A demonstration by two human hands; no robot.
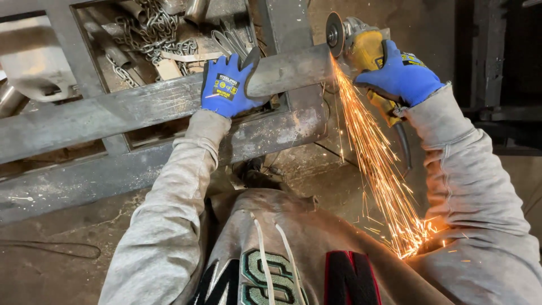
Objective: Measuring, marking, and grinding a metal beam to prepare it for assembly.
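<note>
From the head camera I see my left hand [227, 86], blue-gloved, its grip clamped on a steel bar [141, 107] across a metal frame [271, 135]. My right hand [402, 76] grips a yellow angle grinder [361, 48]; its disc [334, 35] touches the bar's end, throwing sparks [378, 169] down.

Sparking angle grinder [361, 48] at steel bar [169, 99]

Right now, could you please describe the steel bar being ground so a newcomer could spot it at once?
Start at the grey steel frame on the floor. The steel bar lies across its top, gripped by the blue-gloved left hand. Unlike its neighbours, its right end meets the yellow grinder, held in the right hand, throwing sparks.
</note>
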